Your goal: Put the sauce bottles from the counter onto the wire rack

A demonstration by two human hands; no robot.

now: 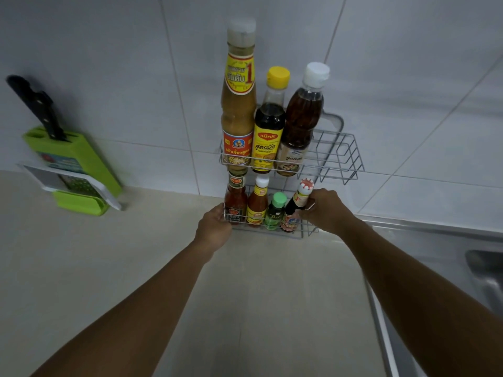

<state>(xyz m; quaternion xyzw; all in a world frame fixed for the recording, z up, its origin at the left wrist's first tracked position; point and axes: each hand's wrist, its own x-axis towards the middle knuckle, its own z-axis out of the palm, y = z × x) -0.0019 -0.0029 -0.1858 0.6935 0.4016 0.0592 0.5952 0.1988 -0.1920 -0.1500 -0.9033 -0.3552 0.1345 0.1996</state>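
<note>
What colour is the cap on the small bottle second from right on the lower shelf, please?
Green, on the small green bottle; head view.

Dim, even indoor light with a cool grey cast. Wide-angle distortion bends tile lines near the edges. The knife block (pixel 72 159) at left is motion-blurred; a soft shadow darkens the counter (pixel 81 268) at bottom centre.

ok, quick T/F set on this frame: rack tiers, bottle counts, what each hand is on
1. The upper tier of the wire rack holds three bottles. True.
2. The lower tier holds two bottles. False: four stand there, among them the green-capped bottle.
3. The right hand is on the dark bottle with the red-and-white cap. True.
4. The left hand holds a bottle above the counter. False: it rests at the rack's lower left corner.
5. A knife lies flat on the counter. False: it stands in the green block.
</note>
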